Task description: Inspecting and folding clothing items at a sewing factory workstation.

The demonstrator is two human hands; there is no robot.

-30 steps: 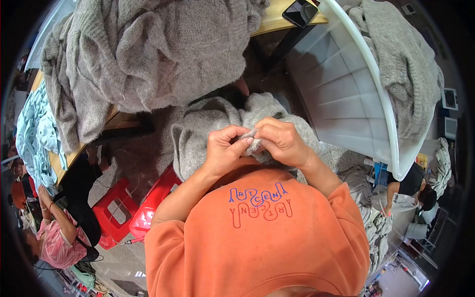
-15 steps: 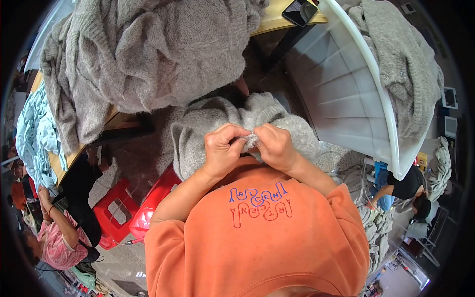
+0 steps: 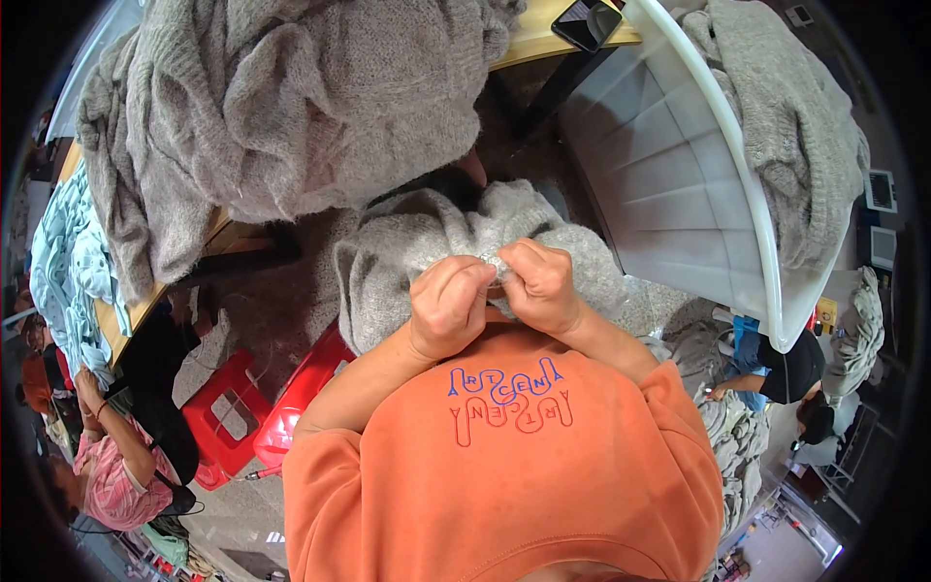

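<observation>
A grey fuzzy knitted garment lies bunched across my lap. My left hand is closed on a small bit of its edge, with the knuckles turned up. Close beside it, my right hand pinches the same edge, and the fingertips of both hands almost meet. Only a little pale knit shows between them; the rest of the pinched part is hidden by my fingers.
Ahead, a large heap of grey knitwear covers a wooden table, where a black phone lies. A white plastic bin stands at right, more knitwear beyond it. Red stools are at left. People work on both sides.
My left hand has turned over inward, its fingers now curled closer to my right hand. My right hand has barely shifted. The person at right has moved an arm.
</observation>
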